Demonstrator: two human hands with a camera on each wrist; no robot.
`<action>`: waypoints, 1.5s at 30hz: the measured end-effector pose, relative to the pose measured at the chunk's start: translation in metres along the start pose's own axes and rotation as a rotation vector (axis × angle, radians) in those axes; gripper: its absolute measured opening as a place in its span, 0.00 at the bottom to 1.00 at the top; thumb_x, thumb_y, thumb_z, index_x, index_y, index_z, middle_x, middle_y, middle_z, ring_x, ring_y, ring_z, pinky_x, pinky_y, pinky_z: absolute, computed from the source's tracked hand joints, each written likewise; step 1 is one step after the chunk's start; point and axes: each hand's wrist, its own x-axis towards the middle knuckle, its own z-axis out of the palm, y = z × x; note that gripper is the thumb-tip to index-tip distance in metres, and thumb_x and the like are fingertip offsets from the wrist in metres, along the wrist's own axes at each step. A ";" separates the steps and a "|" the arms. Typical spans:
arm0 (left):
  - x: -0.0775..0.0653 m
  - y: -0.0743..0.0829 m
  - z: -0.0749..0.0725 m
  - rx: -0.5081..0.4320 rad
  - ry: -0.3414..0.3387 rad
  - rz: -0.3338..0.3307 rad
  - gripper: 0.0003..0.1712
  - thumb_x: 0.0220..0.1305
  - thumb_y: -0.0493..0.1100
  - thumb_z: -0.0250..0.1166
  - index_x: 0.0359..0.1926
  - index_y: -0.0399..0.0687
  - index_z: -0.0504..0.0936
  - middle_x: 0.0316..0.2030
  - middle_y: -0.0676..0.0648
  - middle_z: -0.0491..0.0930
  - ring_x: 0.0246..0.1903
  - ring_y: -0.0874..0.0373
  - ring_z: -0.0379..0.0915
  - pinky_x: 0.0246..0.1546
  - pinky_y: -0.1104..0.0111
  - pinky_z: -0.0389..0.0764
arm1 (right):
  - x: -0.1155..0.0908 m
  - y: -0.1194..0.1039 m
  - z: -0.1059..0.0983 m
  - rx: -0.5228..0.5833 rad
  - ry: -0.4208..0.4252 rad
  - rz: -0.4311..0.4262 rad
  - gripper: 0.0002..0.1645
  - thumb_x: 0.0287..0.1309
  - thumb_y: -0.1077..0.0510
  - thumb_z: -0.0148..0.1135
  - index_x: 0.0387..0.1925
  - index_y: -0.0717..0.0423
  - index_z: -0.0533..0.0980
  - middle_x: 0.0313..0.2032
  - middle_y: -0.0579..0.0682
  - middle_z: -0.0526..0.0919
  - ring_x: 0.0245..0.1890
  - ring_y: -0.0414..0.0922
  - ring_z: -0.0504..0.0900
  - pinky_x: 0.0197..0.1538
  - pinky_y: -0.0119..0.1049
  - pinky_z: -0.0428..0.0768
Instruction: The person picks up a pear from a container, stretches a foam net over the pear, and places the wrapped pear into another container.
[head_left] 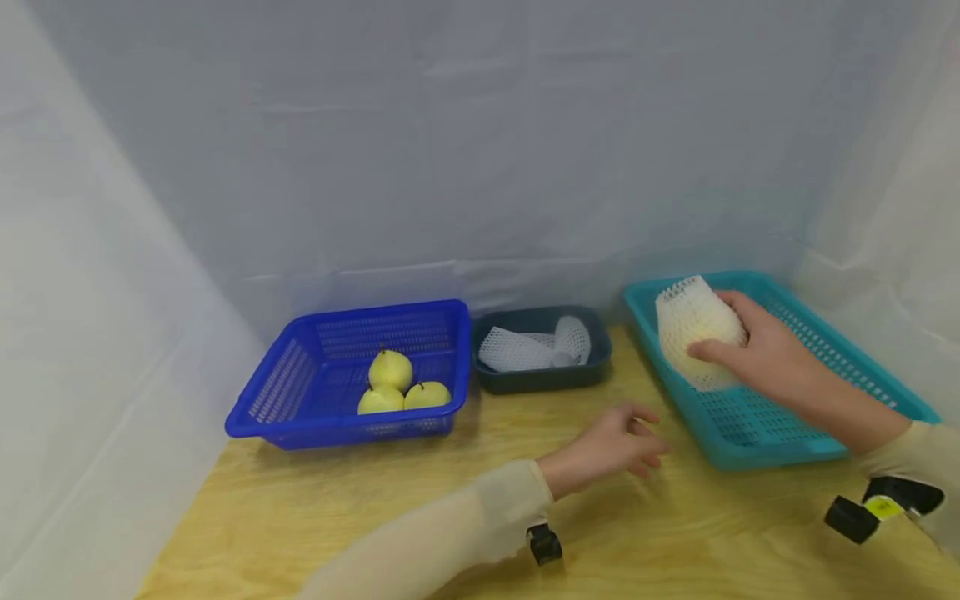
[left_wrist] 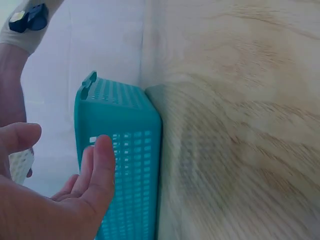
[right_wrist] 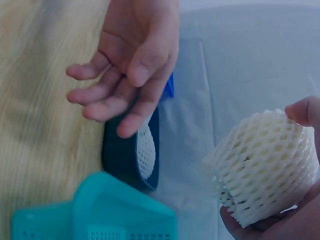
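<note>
A pear in a white foam net sleeve (head_left: pixel 699 333) is gripped by my right hand (head_left: pixel 780 362), thumb on one side and fingers on the other, over the teal basket (head_left: pixel 720 454). In the right wrist view the foam net (right_wrist: pixel 267 160) wraps the fruit, its loose end pointing away from the palm. My left hand (head_left: pixel 611 446) hovers above the table left of that basket, fingers loosely bent and holding nothing. The left wrist view shows the left hand's fingers (left_wrist: pixel 102 165) in front of the teal basket's side (left_wrist: pixel 132 175).
A blue basket (head_left: pixel 300 425) with three yellow pears (head_left: pixel 390 371) stands at the left. Between the baskets, a small dark green bin (head_left: pixel 540 381) holds white foam nets (head_left: pixel 517 350). White sheeting (head_left: pixel 487 167) encloses the back and sides of the wooden table (head_left: pixel 420 492).
</note>
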 end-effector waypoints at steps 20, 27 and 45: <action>0.045 0.000 0.048 -0.111 0.025 -0.070 0.10 0.68 0.41 0.65 0.40 0.42 0.72 0.28 0.37 0.85 0.32 0.34 0.85 0.29 0.55 0.86 | 0.059 0.026 -0.038 -0.304 -0.060 -0.059 0.47 0.62 0.44 0.64 0.73 0.64 0.56 0.49 0.66 0.78 0.34 0.51 0.78 0.28 0.42 0.76; 0.049 0.002 0.053 -0.135 -0.018 -0.077 0.07 0.70 0.38 0.62 0.35 0.40 0.74 0.25 0.40 0.83 0.34 0.34 0.85 0.32 0.54 0.87 | 0.087 0.043 -0.045 -0.389 -0.093 -0.093 0.47 0.60 0.45 0.66 0.69 0.70 0.60 0.47 0.67 0.79 0.33 0.51 0.77 0.27 0.42 0.76; 0.053 0.015 0.055 -0.079 0.030 -0.096 0.07 0.69 0.38 0.64 0.34 0.40 0.75 0.23 0.41 0.83 0.23 0.44 0.82 0.29 0.56 0.86 | 0.160 0.082 -0.059 -0.619 -0.253 -0.125 0.39 0.55 0.53 0.69 0.61 0.73 0.66 0.43 0.65 0.78 0.34 0.52 0.76 0.32 0.45 0.75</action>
